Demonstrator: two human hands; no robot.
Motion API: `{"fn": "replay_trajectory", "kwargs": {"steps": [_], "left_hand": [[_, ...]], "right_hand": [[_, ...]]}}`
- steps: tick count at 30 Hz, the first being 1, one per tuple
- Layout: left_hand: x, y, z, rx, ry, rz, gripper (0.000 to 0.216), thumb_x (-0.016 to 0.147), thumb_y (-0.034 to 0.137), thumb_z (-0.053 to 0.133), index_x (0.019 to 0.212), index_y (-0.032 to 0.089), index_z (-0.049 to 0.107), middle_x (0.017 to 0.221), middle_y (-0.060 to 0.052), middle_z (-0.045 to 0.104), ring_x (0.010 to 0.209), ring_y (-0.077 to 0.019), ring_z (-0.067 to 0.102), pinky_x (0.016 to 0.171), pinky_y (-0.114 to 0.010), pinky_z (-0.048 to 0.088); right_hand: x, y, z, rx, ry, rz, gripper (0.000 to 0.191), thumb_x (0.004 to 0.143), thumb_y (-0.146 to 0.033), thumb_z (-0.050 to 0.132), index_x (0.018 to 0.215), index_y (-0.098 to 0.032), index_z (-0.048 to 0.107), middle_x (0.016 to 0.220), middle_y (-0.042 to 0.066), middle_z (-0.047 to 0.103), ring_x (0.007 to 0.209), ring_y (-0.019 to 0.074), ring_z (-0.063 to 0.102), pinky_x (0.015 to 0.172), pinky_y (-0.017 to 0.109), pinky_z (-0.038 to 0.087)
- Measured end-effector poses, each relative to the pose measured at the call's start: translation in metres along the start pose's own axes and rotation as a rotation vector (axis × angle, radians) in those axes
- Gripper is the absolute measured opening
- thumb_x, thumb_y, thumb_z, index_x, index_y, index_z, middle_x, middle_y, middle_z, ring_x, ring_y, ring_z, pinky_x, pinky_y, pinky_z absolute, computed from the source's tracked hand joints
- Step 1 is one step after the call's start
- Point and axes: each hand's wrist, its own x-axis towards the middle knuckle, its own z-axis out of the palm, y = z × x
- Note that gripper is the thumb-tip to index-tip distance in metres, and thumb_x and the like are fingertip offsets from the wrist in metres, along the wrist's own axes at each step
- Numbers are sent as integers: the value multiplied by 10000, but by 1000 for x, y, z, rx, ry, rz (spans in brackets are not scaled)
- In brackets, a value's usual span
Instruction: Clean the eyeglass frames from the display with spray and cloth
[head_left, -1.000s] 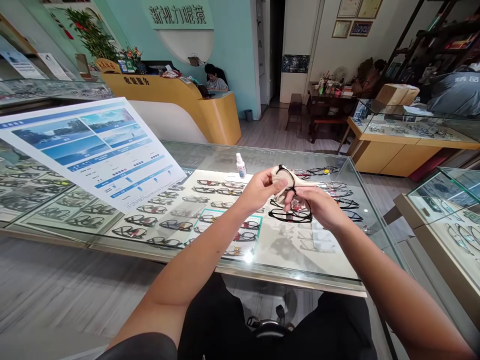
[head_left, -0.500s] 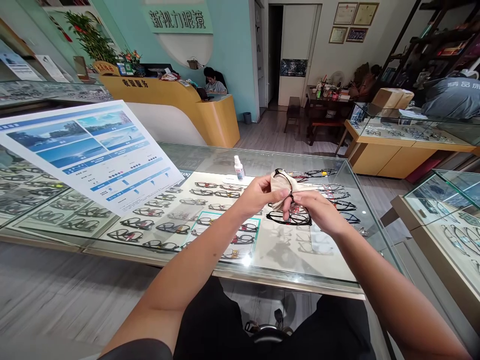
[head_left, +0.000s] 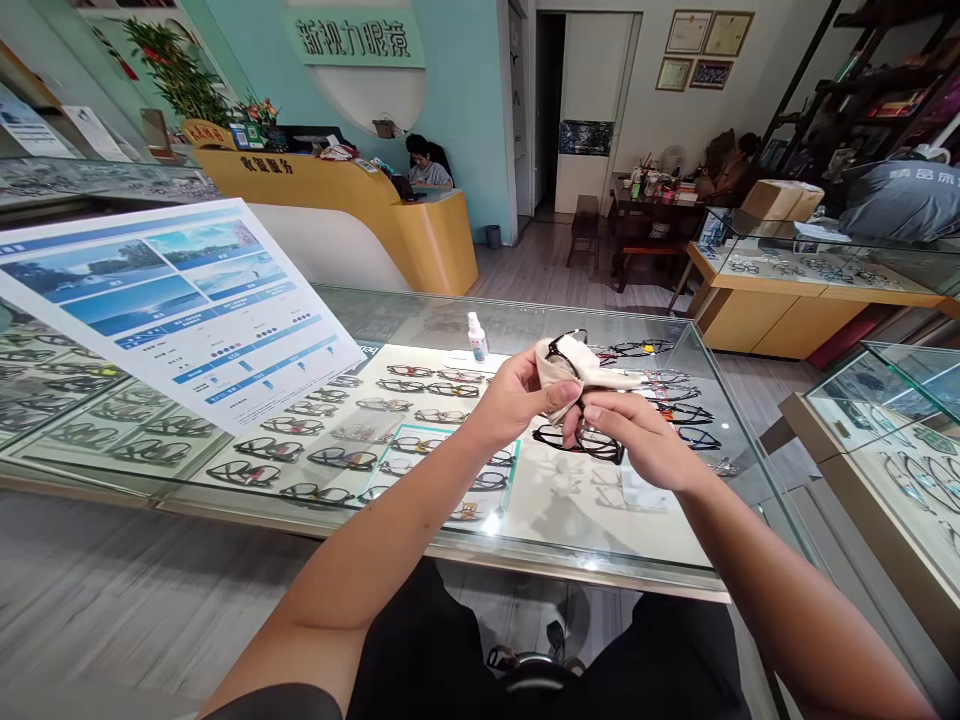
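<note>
Head view shows the left hand (head_left: 517, 395) and right hand (head_left: 637, 435) meeting above the glass counter (head_left: 420, 310), just right of and nearer than the spray bottle (head_left: 475, 337) that stands on it. Between them is 1 pair of black-framed glasses (head_left: 600, 446), held clear of the glass. The left fingers are closed on a beige cloth (head_left: 571, 372) folded over the upper lens, thumb pressing it on. The right fingers are pinched shut on the frame near its bridge, with the lower lens hanging bare below them. Compared with 0.5 s ago, the cloth has slid a little: the top of the upper rim shows black again and a loose flap now sticks out away from the bottle. That reads as a rubbing stroke on the same lens, so the wiping seems partway, with the lower lens not yet covered. Left of the bottle a tilted poster (head_left: 180, 300) leans over the counter, and rows of display frames (head_left: 405, 385) lie under the glass.
</note>
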Motion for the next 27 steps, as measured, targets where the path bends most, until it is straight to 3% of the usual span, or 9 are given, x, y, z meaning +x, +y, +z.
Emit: {"fn": "replay_trajectory", "kwargs": {"steps": [5, 10, 17, 21, 27], "left_hand": [[1, -5, -3, -2, 3, -2, 394, 933, 423, 852, 1092, 198, 571, 637, 20, 732, 503, -173, 719, 543, -257, 590], [0, -2, 2, 33, 13, 30, 375, 926, 427, 859, 995, 192, 575, 626, 14, 731, 494, -178, 727, 524, -246, 580], [-3, -3, 10, 99, 141, 87, 398, 994, 544, 743, 937, 200, 552, 548, 31, 675, 420, -189, 679, 435, -256, 533], [-2, -5, 3, 180, 225, 71, 489, 1013, 634, 668, 842, 187, 565, 562, 9, 654, 477, -164, 669, 504, -267, 541], [2, 0, -14, 218, 89, 40, 443, 1015, 588, 693, 930, 157, 642, 759, -39, 725, 671, -164, 706, 658, -295, 571]], "right_hand": [[1, 7, 0, 36, 25, 16, 394, 1122, -447, 545, 1010, -194, 825, 955, 64, 781, 948, 213, 661, 898, 332, 505], [1, 7, 1, 68, 17, 20, 410, 1114, -452, 554, 1002, -176, 835, 904, 69, 778, 904, 220, 674, 865, 342, 510], [3, 5, 2, 60, -7, 16, 413, 1117, -445, 550, 1026, -177, 850, 910, 68, 779, 895, 205, 667, 864, 333, 512], [5, 8, -1, 70, 24, 21, 383, 1093, -448, 599, 1003, -186, 864, 917, 66, 801, 896, 210, 701, 852, 334, 526], [5, 8, -12, 40, 120, -1, 348, 1066, -417, 643, 912, -195, 862, 890, 59, 819, 865, 209, 716, 841, 330, 533]]}}
